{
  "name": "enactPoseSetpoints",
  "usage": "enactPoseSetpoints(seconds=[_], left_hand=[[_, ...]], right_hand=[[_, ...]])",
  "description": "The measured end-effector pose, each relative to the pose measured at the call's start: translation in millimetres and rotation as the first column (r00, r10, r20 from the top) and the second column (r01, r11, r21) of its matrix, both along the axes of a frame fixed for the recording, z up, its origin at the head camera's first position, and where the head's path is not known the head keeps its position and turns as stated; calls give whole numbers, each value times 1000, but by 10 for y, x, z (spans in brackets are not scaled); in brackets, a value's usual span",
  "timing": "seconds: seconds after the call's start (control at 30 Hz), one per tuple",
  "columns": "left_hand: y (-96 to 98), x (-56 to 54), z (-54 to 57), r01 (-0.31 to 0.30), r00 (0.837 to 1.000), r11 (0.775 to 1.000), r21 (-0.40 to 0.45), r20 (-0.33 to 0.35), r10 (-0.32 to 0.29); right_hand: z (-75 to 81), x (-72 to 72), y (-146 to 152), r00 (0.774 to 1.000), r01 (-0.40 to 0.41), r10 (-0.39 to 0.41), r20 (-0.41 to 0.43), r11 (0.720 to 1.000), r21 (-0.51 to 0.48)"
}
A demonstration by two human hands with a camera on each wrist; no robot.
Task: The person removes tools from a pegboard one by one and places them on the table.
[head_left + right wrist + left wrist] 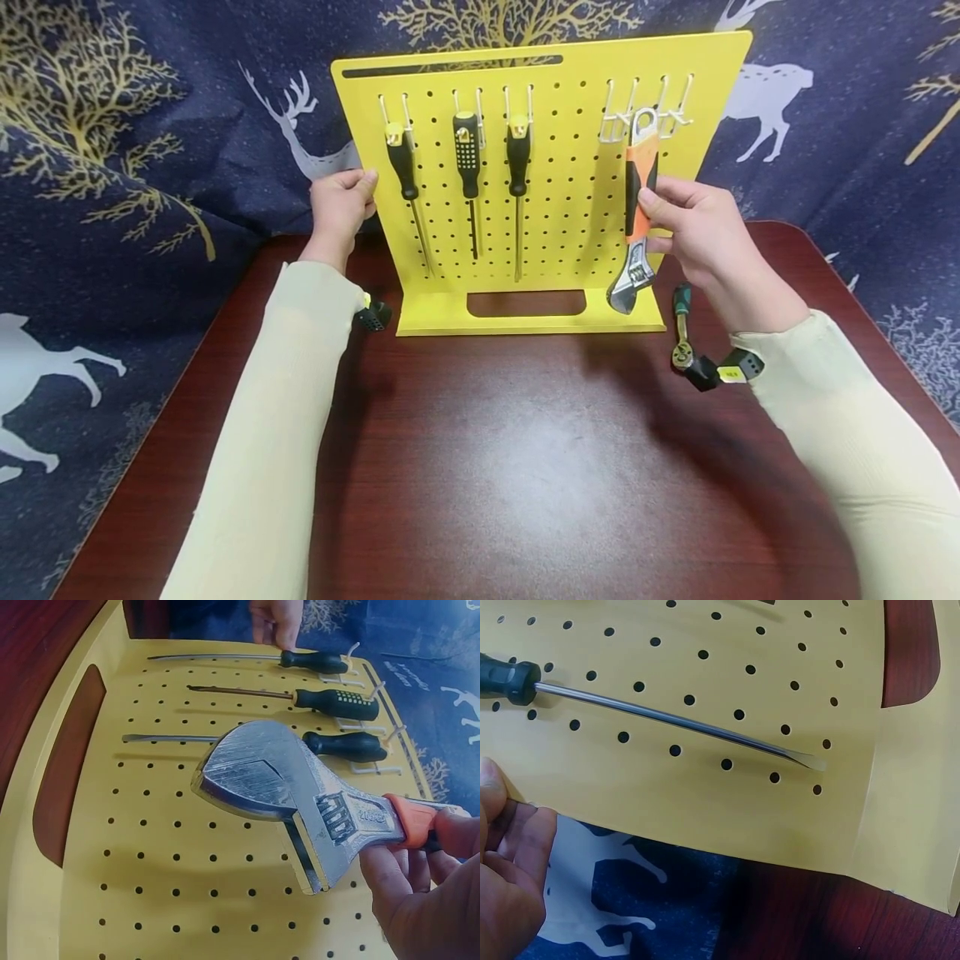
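Here, right fingers (386, 877) grip wrench (638, 223), left fingers (534, 841) pegboard (567, 200).

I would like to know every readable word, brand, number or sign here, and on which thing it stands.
No text reads with certainty.
Adjustable wrench: neck marking, too blurred to read.
Right wrist's yellow label: too small to read.
Left wrist's yellow label: too small to read.
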State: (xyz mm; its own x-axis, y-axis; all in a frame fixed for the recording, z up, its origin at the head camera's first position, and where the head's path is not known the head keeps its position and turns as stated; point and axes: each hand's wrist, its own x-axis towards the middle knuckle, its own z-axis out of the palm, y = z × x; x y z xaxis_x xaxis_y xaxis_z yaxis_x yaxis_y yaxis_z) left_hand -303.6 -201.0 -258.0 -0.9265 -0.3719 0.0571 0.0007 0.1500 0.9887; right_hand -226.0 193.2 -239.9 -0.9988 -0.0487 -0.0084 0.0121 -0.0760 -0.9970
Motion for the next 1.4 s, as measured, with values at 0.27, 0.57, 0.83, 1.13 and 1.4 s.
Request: enactPoseSetpoints(seconds=[0.27,0.57,0.83,1.13,1.4], left_hand=[[-13,-2,9,-3,1000,1000,-10,22,3],[-3,-11,10,-2,1000,1000,5,8,2],[7,-4,9,2,1000,1000,2,10,-2],[42,-2,-4,15,1000,1000,-15,-1,-15],[50,14,-9,15,1000,1000,7,-20,-15]], right_hand=[[-22,109,63,1000,-13,13,-12,1000,17],[-109,206,208,999,-29,30,12,997,-71],[-211,277,352,999,-35,40,33,989,-143],[-353,387,531,999,-32,41,34,973,-228],[-506,442,677,998,-29,40,46,974,-226]])
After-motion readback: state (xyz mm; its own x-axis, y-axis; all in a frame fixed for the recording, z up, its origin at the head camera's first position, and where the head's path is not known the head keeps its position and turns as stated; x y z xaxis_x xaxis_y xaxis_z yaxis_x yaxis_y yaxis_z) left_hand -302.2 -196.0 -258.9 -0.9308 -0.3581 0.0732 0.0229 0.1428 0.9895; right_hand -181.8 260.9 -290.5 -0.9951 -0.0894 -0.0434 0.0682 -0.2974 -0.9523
